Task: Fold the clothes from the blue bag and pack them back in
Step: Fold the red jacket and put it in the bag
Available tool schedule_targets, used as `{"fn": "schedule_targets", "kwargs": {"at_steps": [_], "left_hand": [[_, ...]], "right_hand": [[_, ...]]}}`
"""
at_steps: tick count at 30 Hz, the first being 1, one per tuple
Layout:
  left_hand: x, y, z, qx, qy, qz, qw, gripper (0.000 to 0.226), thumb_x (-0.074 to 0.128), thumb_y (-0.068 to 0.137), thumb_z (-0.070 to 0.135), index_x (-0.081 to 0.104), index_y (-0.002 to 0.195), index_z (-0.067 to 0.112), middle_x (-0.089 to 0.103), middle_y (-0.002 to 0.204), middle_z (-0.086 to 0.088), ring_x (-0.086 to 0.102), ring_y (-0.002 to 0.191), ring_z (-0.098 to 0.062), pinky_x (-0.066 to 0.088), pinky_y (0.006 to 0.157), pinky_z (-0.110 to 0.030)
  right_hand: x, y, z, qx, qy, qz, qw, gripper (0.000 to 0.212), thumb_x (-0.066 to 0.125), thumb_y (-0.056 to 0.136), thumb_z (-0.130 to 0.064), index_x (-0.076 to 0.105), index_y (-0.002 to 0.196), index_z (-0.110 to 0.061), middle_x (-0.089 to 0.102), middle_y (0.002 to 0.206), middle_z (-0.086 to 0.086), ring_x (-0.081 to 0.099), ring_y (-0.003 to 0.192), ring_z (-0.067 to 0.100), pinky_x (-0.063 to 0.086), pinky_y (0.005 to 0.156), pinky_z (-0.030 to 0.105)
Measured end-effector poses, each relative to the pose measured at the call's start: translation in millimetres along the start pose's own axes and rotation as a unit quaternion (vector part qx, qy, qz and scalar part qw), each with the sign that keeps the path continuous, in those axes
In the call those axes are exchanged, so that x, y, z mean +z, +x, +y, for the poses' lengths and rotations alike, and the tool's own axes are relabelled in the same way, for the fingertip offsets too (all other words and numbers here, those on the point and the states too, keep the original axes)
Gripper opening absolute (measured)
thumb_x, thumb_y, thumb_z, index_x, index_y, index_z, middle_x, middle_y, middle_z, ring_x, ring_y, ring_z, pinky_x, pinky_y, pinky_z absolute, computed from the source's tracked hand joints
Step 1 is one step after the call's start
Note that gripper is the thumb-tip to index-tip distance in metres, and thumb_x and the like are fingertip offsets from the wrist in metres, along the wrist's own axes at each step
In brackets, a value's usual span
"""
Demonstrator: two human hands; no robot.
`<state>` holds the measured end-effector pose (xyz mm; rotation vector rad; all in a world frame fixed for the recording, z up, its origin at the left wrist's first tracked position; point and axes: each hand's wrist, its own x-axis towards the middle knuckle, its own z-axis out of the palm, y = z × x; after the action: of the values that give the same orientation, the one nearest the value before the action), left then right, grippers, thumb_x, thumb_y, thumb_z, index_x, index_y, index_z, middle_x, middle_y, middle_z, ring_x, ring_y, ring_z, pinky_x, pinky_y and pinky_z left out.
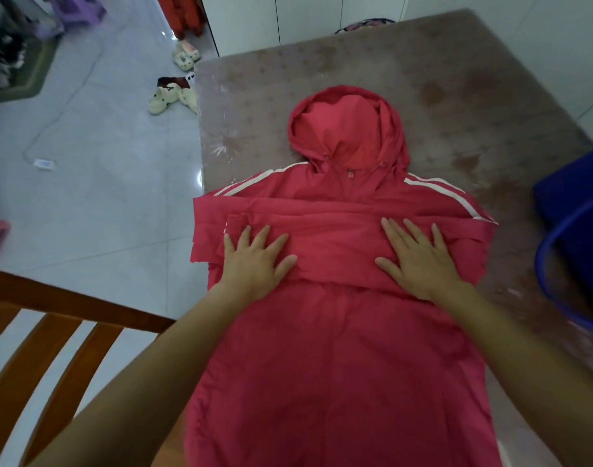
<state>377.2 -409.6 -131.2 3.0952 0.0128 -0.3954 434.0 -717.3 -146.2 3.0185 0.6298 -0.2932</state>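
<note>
You have one jacket, red and hooded, lying flat on the counter, with two sleeves folded across its chest. Your left hand and right hand press on them, fingers spread flat, gripping nothing. One bag sits at the counter's right edge — its contents cannot be told. One chair stands at your left.

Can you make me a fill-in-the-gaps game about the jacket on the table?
The jacket has shoulder stripes coloured ____.
At the jacket's far end, above the zip, lies its ____.
The left hand and right hand both press flat on its folded ____.
The bag at the right edge of the table is coloured ____.
Missing words: white; hood; sleeves; blue.
</note>
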Motion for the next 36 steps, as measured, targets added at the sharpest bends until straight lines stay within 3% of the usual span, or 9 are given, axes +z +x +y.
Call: {"fn": "schedule_targets", "kwargs": {"at_steps": [3,6,10,18,23,27,30,32,36], "left_hand": [[-22.9,18.6,-1.0,-0.008,-0.100,0.138,0.985,0.068,0.019,0.087,0.062,0.059,0.120,0.020,0.058,0.122,-0.008,0.052,0.110,-0.035,0.040,0.094,-0.046],[-44.3,56.7,-5.4,-0.009,-0.195,0.182,0.964,0.054,0.039,0.091,0.049,0.056,0.123,0.008,0.058,0.117,-0.018,0.051,0.109,-0.038,0.040,0.093,-0.044],[-67.2,128.7,0.9,-0.068,-0.319,0.181,0.928,0.049,0.057,0.091,0.028,0.046,0.131,0.001,0.055,0.125,-0.022,0.050,0.117,-0.035,0.038,0.100,-0.042],[-66.7,251.3,-0.9,-0.196,-0.448,0.096,0.867,0.062,0.062,0.088,0.027,0.036,0.135,-0.003,0.054,0.125,-0.028,0.056,0.114,-0.039,0.046,0.095,-0.048],[-59.5,277.0,-6.5,-0.126,-0.428,0.095,0.890,0.041,0.059,0.084,0.010,0.052,0.124,0.002,0.063,0.114,-0.022,0.062,0.102,-0.035,0.051,0.087,-0.047],[-80.1,282.7,-3.1,-0.074,-0.394,0.153,0.903,0.034,0.048,0.084,-0.003,0.064,0.113,0.002,0.067,0.103,-0.024,0.065,0.093,-0.035,0.052,0.080,-0.036],[-106.9,268.8,-3.8,-0.048,-0.349,0.266,0.897,0.043,0.043,0.080,-0.009,0.065,0.115,0.003,0.066,0.111,-0.019,0.060,0.103,-0.030,0.037,0.078,-0.015],[-109.4,254.7,-14.8,0.017,-0.295,0.306,0.905,0.049,0.043,0.078,-0.008,0.064,0.120,0.006,0.062,0.117,-0.017,0.057,0.107,-0.031,0.037,0.088,-0.018],[-73.6,246.5,-47.7,0.078,-0.107,0.093,0.987,0.039,0.047,0.092,0.038,0.060,0.126,0.025,0.052,0.132,-0.009,0.052,0.117,-0.032,0.043,0.099,-0.043]], "right_hand": [[-24.3,16.4,3.5,0.014,0.047,0.142,0.989,0.075,0.019,0.087,-0.062,0.023,0.149,-0.020,0.065,0.116,0.010,0.058,0.108,0.029,0.034,0.100,0.047],[-46.6,49.8,18.6,0.092,0.147,0.206,0.963,0.069,0.031,0.089,-0.054,0.024,0.148,-0.017,0.062,0.119,0.017,0.058,0.106,0.039,0.038,0.093,0.049],[-63.8,110.5,46.2,0.134,0.290,0.206,0.925,0.074,0.049,0.091,-0.046,0.017,0.150,-0.013,0.044,0.142,0.018,0.049,0.122,0.037,0.040,0.101,0.048],[-75.3,223.5,71.7,0.177,0.364,0.146,0.903,0.080,0.064,0.084,-0.032,0.021,0.149,-0.013,0.048,0.137,0.017,0.052,0.119,0.035,0.041,0.102,0.047],[-65.1,266.1,62.5,0.160,0.302,0.124,0.932,0.075,0.060,0.087,-0.022,0.018,0.149,-0.011,0.034,0.149,0.014,0.037,0.133,0.033,0.032,0.108,0.043],[-68.3,269.6,67.1,0.157,0.251,0.161,0.941,0.060,0.054,0.085,-0.012,0.035,0.142,-0.012,0.049,0.136,0.019,0.047,0.121,0.038,0.039,0.097,0.043],[-84.9,251.7,82.3,0.172,0.271,0.281,0.904,0.053,0.051,0.078,-0.003,0.046,0.131,-0.010,0.059,0.119,0.019,0.055,0.109,0.037,0.041,0.089,0.040],[-90.3,233.0,93.9,0.195,0.277,0.329,0.882,0.054,0.053,0.076,-0.003,0.046,0.128,-0.011,0.063,0.104,0.018,0.059,0.099,0.038,0.043,0.084,0.042],[-65.2,206.4,105.4,0.114,0.148,0.135,0.973,0.063,0.059,0.079,-0.022,0.036,0.138,-0.017,0.065,0.104,0.022,0.061,0.098,0.041,0.044,0.091,0.047]]}}
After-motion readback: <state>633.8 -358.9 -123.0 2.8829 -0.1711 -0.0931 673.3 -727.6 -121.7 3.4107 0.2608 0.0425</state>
